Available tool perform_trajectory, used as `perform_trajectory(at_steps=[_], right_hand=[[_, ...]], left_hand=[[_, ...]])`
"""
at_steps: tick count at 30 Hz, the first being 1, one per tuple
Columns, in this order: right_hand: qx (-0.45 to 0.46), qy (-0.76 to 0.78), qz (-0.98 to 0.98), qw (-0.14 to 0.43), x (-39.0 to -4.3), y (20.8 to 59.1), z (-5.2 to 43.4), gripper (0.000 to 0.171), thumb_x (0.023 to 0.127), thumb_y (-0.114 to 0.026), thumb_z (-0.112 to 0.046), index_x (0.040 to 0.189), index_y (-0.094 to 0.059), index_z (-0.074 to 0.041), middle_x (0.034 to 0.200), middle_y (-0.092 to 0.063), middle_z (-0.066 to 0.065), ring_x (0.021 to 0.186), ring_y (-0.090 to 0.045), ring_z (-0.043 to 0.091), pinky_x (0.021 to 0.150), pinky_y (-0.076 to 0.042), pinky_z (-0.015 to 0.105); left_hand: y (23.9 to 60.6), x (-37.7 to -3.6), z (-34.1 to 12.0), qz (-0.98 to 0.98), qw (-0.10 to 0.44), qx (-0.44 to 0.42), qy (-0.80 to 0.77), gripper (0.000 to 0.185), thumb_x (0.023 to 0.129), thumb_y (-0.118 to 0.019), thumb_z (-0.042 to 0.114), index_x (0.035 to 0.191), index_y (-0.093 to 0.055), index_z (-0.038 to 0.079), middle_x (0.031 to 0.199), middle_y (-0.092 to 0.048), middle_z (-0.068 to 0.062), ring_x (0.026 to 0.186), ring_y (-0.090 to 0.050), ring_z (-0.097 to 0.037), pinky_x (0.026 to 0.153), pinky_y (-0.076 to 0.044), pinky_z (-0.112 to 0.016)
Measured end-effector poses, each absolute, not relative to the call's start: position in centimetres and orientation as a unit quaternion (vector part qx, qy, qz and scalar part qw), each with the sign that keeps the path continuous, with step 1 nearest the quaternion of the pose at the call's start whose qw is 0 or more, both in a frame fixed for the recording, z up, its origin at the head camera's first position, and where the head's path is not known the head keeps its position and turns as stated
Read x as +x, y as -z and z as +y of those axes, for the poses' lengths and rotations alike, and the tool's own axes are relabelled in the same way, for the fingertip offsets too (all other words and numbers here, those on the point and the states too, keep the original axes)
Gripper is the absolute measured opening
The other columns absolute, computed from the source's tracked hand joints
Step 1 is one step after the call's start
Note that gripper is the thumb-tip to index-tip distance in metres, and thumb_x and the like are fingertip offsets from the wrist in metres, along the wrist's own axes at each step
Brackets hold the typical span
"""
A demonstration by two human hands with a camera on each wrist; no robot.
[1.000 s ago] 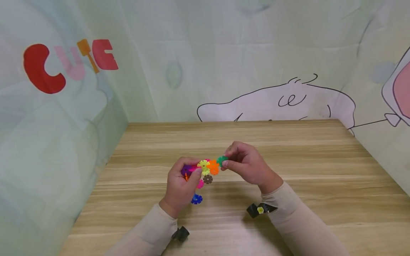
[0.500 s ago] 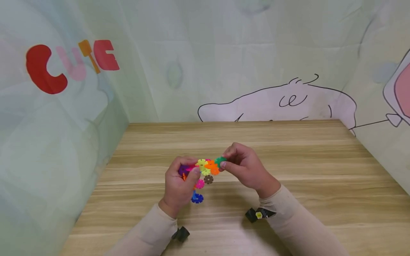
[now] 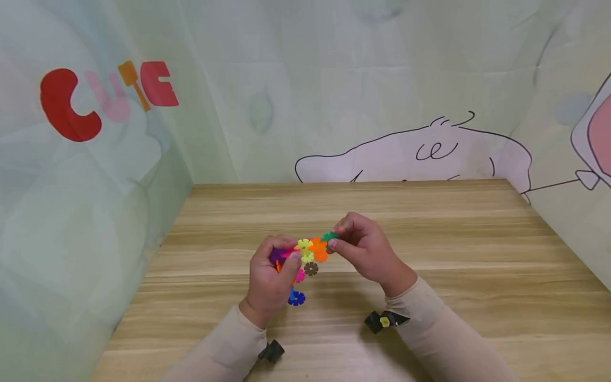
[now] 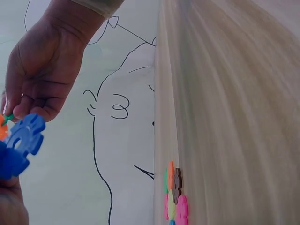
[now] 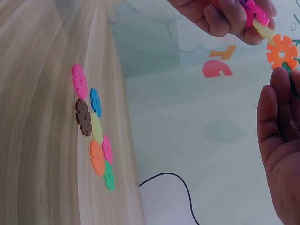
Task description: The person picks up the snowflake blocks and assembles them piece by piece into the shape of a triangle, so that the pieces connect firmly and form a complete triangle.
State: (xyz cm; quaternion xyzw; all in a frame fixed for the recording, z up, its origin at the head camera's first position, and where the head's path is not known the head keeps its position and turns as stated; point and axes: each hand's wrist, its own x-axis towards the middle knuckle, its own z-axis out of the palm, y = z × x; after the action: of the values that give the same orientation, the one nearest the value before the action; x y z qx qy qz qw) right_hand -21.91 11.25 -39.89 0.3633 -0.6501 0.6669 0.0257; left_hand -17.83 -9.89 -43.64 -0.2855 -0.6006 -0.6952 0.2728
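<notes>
My left hand (image 3: 286,253) grips a joined cluster of plastic snowflake discs (image 3: 305,249) just above the wooden table (image 3: 429,233): purple, pink, yellow and orange. My right hand (image 3: 335,240) pinches a green disc (image 3: 329,236) against the orange disc (image 3: 317,248) at the cluster's right end. In the right wrist view the left hand (image 5: 220,16) holds the pink, yellow and orange discs (image 5: 281,51) above my right palm (image 5: 281,140). The left wrist view shows a blue disc (image 4: 23,138) close up and the right hand (image 4: 42,79) behind it.
Several loose discs (image 5: 93,131) lie on the table below my hands; brown (image 3: 311,269), pink (image 3: 299,276) and blue (image 3: 296,298) show in the head view. Printed fabric walls (image 3: 95,159) close the table on three sides. Black wrist cameras (image 3: 384,321) sit near the front edge.
The green disc has tilted more edge-on and sits tighter against the orange disc. Both hands have shifted only slightly; the loose discs have not moved.
</notes>
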Motion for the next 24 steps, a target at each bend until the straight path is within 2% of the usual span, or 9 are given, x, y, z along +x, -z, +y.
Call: perform_trajectory(at_steps=[5, 8, 15, 18, 24], right_hand=[[0.344, -0.648, -0.679, 0.021, -21.9, 39.7, 11.3, 0.013, 0.097, -0.065, 0.01, 0.107, -0.059, 0.004, 0.097, -0.069, 0.018, 0.084, -0.073, 0.016, 0.078, -0.065, 0.032], [0.331, -0.634, -0.699, 0.021, -22.2, 39.7, 11.4, 0.018, 0.098, -0.066, 0.006, 0.114, -0.06, 0.003, 0.101, -0.068, 0.021, 0.086, -0.071, 0.02, 0.08, -0.064, 0.031], [0.254, -0.678, -0.689, -0.026, -23.5, 41.0, 12.0, 0.035, 0.092, -0.054, 0.011, 0.127, -0.053, 0.005, 0.106, -0.06, 0.016, 0.093, -0.065, 0.024, 0.086, -0.062, 0.03], [0.226, -0.649, -0.724, -0.061, -24.1, 41.9, 12.0, 0.035, 0.095, -0.057, 0.008, 0.129, -0.054, 0.003, 0.106, -0.059, 0.017, 0.093, -0.064, 0.026, 0.086, -0.063, 0.031], [0.207, -0.43, -0.866, -0.148, -24.8, 43.6, 11.7, 0.034, 0.1, -0.064, -0.011, 0.134, -0.065, -0.011, 0.09, -0.063, 0.006, 0.076, -0.059, 0.019, 0.066, -0.054, 0.031]], left_hand=[[43.4, -17.9, -10.1, -0.654, 0.262, -0.235, 0.67, 0.019, 0.094, -0.058, -0.015, 0.111, -0.059, -0.009, 0.098, -0.062, 0.0, 0.069, -0.055, -0.006, 0.056, -0.053, -0.017], [43.2, -17.9, -10.3, -0.677, 0.239, -0.201, 0.666, 0.019, 0.097, -0.058, -0.01, 0.115, -0.06, -0.005, 0.089, -0.058, -0.003, 0.063, -0.052, -0.008, 0.051, -0.05, -0.02], [43.2, -18.1, -10.5, -0.669, 0.219, -0.172, 0.689, 0.019, 0.1, -0.058, -0.007, 0.119, -0.06, -0.005, 0.091, -0.057, -0.004, 0.066, -0.054, -0.01, 0.054, -0.051, -0.019], [43.2, -18.1, -10.5, -0.666, 0.215, -0.174, 0.692, 0.02, 0.1, -0.057, -0.008, 0.119, -0.059, -0.005, 0.095, -0.057, -0.003, 0.068, -0.055, -0.01, 0.056, -0.052, -0.019], [43.4, -18.2, -10.4, -0.648, 0.209, -0.185, 0.708, 0.019, 0.099, -0.056, -0.01, 0.118, -0.058, -0.008, 0.092, -0.057, -0.004, 0.067, -0.054, -0.01, 0.055, -0.051, -0.018]])
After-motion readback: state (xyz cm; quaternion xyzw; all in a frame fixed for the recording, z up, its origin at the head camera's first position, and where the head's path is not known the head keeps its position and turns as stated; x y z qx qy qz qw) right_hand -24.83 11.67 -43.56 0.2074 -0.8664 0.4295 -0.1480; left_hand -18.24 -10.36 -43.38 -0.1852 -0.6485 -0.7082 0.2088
